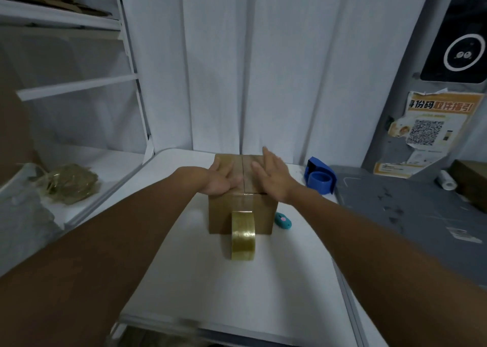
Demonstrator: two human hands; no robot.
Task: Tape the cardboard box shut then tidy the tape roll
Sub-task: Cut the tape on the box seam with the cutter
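A brown cardboard box [261,214] stands on the white table [237,288], its two top flaps folded down with a seam running along the middle. My left hand [220,180] lies flat on the left flap, fingers spread. My right hand [274,174] lies flat on the right flap, fingers stretched out. A roll of yellowish clear tape [243,237] stands on its edge against the box's near face, and a strip of tape appears to run from it up that face to the top edge. Neither hand holds anything.
A small teal utility knife [283,221] lies at the box's right corner. A blue tape dispenser [320,179] sits to the right, beside a grey mat [411,214]. White shelves [79,88] with a crumpled golden bundle [69,184] stand on the left. A white wall is behind.
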